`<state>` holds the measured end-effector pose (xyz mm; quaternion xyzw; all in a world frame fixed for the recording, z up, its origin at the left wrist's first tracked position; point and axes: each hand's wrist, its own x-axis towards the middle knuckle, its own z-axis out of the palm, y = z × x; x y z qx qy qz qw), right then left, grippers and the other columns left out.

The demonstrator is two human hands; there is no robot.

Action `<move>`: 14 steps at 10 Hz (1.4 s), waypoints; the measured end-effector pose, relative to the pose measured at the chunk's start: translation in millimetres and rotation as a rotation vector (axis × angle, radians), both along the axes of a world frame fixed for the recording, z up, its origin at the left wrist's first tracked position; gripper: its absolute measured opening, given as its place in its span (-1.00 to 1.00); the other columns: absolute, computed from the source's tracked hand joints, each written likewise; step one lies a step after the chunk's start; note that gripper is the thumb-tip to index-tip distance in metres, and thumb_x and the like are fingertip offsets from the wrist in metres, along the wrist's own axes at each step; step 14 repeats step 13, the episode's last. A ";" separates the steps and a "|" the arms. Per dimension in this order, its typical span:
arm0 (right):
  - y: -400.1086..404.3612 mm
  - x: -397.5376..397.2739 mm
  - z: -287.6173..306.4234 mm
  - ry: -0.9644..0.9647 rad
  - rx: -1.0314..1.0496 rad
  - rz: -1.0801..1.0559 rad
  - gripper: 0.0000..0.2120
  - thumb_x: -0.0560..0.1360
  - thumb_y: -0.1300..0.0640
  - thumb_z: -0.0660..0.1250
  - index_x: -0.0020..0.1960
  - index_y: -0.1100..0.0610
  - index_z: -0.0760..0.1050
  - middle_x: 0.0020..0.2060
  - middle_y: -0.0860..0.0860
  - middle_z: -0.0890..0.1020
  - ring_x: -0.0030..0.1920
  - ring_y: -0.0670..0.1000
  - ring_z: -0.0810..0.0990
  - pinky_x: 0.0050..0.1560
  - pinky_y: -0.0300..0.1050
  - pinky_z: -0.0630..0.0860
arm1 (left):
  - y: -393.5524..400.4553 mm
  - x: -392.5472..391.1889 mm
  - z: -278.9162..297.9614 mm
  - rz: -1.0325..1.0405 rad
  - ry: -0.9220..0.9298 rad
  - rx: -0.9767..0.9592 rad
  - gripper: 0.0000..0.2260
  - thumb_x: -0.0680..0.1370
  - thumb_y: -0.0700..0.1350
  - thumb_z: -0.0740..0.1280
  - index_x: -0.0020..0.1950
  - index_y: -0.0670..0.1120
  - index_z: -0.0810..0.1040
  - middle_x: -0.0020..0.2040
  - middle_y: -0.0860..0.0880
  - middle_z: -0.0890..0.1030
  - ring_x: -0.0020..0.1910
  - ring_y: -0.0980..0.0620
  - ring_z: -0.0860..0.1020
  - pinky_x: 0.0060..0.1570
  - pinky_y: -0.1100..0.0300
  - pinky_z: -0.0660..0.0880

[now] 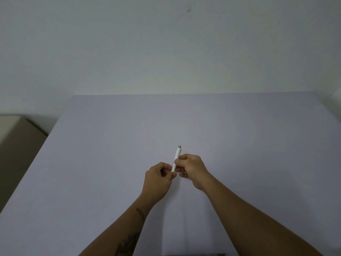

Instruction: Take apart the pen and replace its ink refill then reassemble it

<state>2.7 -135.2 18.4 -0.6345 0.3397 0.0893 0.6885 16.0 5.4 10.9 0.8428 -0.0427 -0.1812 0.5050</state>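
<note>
- Right-hand fingers (181, 162) curled round the lower half of a slim white plastic pen with a grey push-button end (176, 157), thumb and forefinger pinching the barrel.
- Right hand (191, 168) sitting a touch higher and further out than the left, knuckles up, forearm coming in from the lower right.
- Left-hand fingers (167, 168) bunched together, tips pressed in at the bottom end of the pen, right against the right hand's fingers.
- Can't tell exactly what the left fingertips are gripping, since that end of the pen is buried between both sets of fingers. Could be the tip section, too small to say.
- Left hand (158, 179) loosely fisted, back of the hand facing the camera, dark tattoo marks (129, 241) showing along the forearm.
- Pen held up off the surface, nearly upright, leaning slightly to the right at the top, grey button end pointing away from the body.
- Clip or ridge just about visible on the left side of the barrel near the fingers, a bit blurry.
- Pen looks to be in one piece from here.
- All of this hovering over the middle of a wide pale lilac cloth-covered table (110, 163).
- Plain whitish wall (166, 48) behind the table, with a small dark smudge (189, 10) high up.
- Beige box-like thing (16, 137) off the left edge of the table, only partly in view.
</note>
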 end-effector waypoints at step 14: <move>13.1 -8.8 -34.3 0.315 -0.842 0.438 -0.67 0.48 0.17 0.31 0.21 0.18 0.36 0.02 0.11 0.54 -0.09 0.11 0.51 -0.24 -0.11 0.41 | 46.2 1.1 -69.0 -0.554 -0.244 0.921 -0.31 0.57 0.25 -0.06 0.60 -0.02 -0.22 0.61 -0.11 -0.29 0.57 -0.19 -0.29 0.46 -0.37 -0.15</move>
